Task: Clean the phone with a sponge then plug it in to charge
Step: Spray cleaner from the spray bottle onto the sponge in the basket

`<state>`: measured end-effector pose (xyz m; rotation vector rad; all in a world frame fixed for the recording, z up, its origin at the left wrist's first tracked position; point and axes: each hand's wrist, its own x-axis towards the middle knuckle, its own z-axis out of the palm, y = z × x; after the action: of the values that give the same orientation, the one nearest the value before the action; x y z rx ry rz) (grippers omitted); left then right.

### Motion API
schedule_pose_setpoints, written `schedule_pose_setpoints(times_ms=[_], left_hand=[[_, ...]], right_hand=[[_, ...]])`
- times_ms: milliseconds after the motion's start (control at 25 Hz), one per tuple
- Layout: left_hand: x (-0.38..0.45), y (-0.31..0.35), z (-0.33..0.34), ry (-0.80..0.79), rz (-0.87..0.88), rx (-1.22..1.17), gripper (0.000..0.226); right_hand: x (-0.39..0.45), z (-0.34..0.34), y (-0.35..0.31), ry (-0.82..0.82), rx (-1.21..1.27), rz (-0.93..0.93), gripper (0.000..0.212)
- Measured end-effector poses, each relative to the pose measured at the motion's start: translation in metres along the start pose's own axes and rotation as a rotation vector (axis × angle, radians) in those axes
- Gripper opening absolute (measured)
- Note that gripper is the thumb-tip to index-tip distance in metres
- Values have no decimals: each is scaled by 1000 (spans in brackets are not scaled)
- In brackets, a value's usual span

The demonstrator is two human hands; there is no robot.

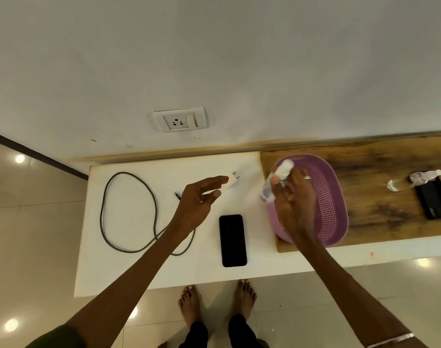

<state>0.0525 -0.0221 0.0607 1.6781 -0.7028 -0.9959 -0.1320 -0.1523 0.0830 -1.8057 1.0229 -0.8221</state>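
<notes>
A black phone lies face up near the front of the white table. My right hand is shut on a clear spray bottle with a white top, held over the left rim of the purple basket and blurred. My left hand hovers open above the table, fingers apart, its fingertips close to the white charger plug. A dark cable loops across the table's left side, its free end beside my left hand. No sponge is in view.
A wall socket with a switch sits above the table. On the wooden top to the right lie a second clear spray bottle and a black phone-like slab. My bare feet stand on the tiled floor.
</notes>
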Motion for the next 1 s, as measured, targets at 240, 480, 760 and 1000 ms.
schedule_pose_setpoints(times_ms=[240,480,760,1000], left_hand=[[-4,-31,-1,60,-101,158,30],[-3,-56,6,45,-156,268,31],[-6,-87,11,55,-179,321,29],[-9,-101,18,11,-133,406,33]], right_hand=[[36,-47,43,273,-156,42,18],[46,-33,97,247,-180,205,22],[48,-18,133,209,-169,226,15],[49,-16,140,137,-192,260,14]])
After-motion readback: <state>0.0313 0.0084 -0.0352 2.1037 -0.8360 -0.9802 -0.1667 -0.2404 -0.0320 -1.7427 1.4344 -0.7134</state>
